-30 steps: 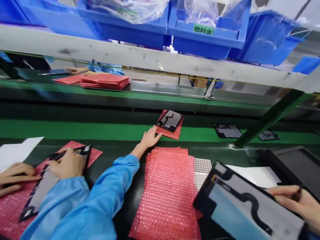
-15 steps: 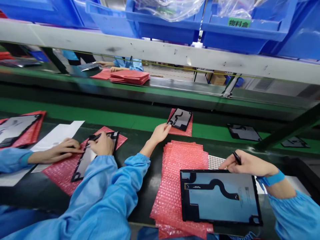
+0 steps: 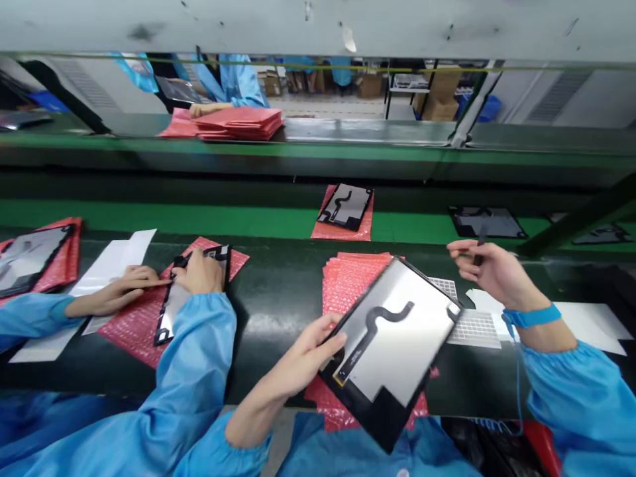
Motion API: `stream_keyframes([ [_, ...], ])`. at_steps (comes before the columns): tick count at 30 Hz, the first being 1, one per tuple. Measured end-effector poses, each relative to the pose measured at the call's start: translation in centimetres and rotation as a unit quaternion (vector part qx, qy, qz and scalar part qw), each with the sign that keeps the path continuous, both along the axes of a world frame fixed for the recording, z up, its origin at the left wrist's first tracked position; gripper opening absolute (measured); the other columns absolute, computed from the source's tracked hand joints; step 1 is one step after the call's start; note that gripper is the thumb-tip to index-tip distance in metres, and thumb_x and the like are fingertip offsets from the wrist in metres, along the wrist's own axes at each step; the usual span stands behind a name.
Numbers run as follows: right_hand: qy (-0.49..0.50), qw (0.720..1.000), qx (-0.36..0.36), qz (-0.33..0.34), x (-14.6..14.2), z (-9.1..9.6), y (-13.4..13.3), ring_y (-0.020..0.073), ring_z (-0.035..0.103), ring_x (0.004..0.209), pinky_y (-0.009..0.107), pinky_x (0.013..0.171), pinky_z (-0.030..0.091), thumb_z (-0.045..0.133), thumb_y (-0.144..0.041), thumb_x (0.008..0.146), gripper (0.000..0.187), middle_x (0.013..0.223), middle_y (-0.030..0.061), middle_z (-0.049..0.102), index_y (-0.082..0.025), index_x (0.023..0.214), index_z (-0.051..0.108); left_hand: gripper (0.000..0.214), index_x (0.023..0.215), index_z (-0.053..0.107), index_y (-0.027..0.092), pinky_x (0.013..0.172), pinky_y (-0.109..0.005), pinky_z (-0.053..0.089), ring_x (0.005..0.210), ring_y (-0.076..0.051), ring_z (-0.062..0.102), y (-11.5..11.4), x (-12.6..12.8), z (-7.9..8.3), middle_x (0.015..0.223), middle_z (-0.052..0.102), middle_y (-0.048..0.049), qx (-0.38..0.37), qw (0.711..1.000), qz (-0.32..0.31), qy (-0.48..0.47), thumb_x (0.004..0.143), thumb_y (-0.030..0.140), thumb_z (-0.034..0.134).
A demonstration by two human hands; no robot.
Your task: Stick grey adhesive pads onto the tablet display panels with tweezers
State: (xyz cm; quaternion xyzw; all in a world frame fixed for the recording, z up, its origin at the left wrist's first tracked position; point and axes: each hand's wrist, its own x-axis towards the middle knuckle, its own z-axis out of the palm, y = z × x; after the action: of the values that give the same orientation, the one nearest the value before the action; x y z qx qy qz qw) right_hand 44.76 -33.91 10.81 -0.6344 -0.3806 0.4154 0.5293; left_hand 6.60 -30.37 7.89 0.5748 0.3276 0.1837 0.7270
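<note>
— Two hands, what's in them?
— Left hand (image 3: 311,354) fingers grip the tilted panel (image 3: 392,344) over the pink bubble-wrap stack (image 3: 348,281); right hand (image 3: 489,271) pinches a dark pen-like tool (image 3: 479,250).
— Surroundings?
— Dark worktop (image 3: 278,291), green conveyor belt (image 3: 238,222) behind, co-worker's hands (image 3: 199,275) alongside.

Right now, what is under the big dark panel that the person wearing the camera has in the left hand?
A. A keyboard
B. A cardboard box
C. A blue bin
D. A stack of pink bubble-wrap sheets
D: the left hand grips the edge of the tilted panel, and the stack of pink bubble-wrap sheets shows beneath and beyond it on the dark bench.
</note>
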Motion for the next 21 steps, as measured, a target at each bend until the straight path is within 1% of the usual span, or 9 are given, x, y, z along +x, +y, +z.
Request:
stream_keyframes([
  [3,-0.012,0.997,0.015,-0.077,1.9,-2.2,-2.0,0.0222,0.059,0.066,0.036,0.058,0.052,0.052,-0.062,0.09,0.044,0.077,0.009,0.065,-0.023,0.084,0.071,0.054,0.114,0.058,0.023,0.077,-0.027,0.056,0.08,-0.017,0.068,-0.6,-0.3,-1.7,0.087,0.071,0.0002,-0.073,0.993,0.09,0.009,0.082,0.059,0.084],
  [5,-0.03,0.993,0.011,-0.117,2.3,-3.8,-3.4,0.0201,0.056,0.06,0.033,0.054,0.049,0.051,-0.073,0.091,0.055,0.069,0.0065,0.061,-0.022,0.079,0.069,0.061,0.117,0.056,0.023,0.078,-0.029,0.056,0.079,-0.018,0.069,-0.9,0.1,-2.6,0.089,0.072,-0.0006,-0.07,0.99,0.12,0.03,0.079,0.06,0.086],
  [7,-0.045,0.99,-0.003,-0.133,2.1,-5.4,-4.6,0.0158,0.048,0.05,0.029,0.044,0.039,0.055,-0.082,0.088,0.063,0.059,0.0026,0.056,-0.022,0.078,0.067,0.074,0.134,0.049,0.022,0.08,-0.032,0.058,0.081,-0.021,0.071,-1.3,0.4,-3.3,0.095,0.075,-0.0034,-0.058,0.989,0.123,0.054,0.081,0.062,0.081],
  [10,-0.039,0.993,-0.026,-0.113,1.1,-7.3,-5.6,0.0133,0.048,0.042,0.026,0.039,0.036,0.065,-0.088,0.08,0.066,0.056,-0.0002,0.058,-0.021,0.082,0.065,0.084,0.155,0.037,0.019,0.077,-0.037,0.058,0.077,-0.025,0.071,-1.6,0.4,-3.4,0.092,0.076,-0.0048,0.053,0.982,0.097,0.155,0.09,0.063,0.068],
  [13,-0.021,0.996,-0.032,-0.085,0.2,-8.5,-5.3,0.0141,0.056,0.044,0.027,0.04,0.045,0.079,-0.083,0.071,0.064,0.063,0.0013,0.067,-0.022,0.083,0.062,0.056,0.132,0.065,0.021,0.077,-0.041,0.057,0.073,-0.026,0.068,-0.9,-0.2,-3.3,0.082,0.072,-0.004,0.272,0.913,0.1,0.286,0.092,0.061,0.063],
  [15,-0.009,0.997,-0.031,-0.074,-0.3,-9.0,-4.5,0.0162,0.063,0.049,0.028,0.043,0.05,0.083,-0.08,0.07,0.063,0.07,0.0038,0.071,-0.022,0.085,0.062,0.048,0.12,0.071,0.023,0.09,-0.046,0.058,0.094,-0.031,0.072,0.2,-0.2,-3.7,0.099,0.075,-0.0088,0.39,0.862,0.131,0.296,0.092,0.061,0.065],
  [16,-0.004,0.997,-0.03,-0.069,-0.5,-9.1,-4.0,0.0173,0.066,0.052,0.028,0.044,0.053,0.083,-0.079,0.071,0.063,0.072,0.0049,0.073,-0.021,0.086,0.063,0.049,0.125,0.07,0.023,0.1,-0.049,0.057,0.111,-0.033,0.071,1.0,0.0,-4.0,0.117,0.074,-0.0117,0.427,0.849,0.142,0.277,0.093,0.06,0.065],
  [18,0.003,0.998,-0.026,-0.063,-0.7,-9.4,-2.8,0.018,0.067,0.052,0.029,0.045,0.054,0.083,-0.078,0.071,0.061,0.068,0.0045,0.072,-0.021,0.085,0.066,0.057,0.145,0.06,0.024,0.117,-0.052,0.048,0.141,-0.034,0.057,2.5,0.6,-4.9,0.151,0.06,-0.0148,0.46,0.848,0.133,0.228,0.098,0.056,0.063],
  [21,0.006,0.998,-0.021,-0.062,-1.0,-9.8,-1.3,0.016,0.059,0.042,0.028,0.041,0.05,0.086,-0.075,0.07,0.06,0.053,-0.0009,0.062,-0.019,0.084,0.07,0.059,0.159,0.047,0.028,0.13,-0.053,0.033,0.16,-0.032,0.034,4.8,2.1,-6.1,0.173,0.034,-0.012,0.462,0.866,0.075,0.177,0.104,0.047,0.058],
])
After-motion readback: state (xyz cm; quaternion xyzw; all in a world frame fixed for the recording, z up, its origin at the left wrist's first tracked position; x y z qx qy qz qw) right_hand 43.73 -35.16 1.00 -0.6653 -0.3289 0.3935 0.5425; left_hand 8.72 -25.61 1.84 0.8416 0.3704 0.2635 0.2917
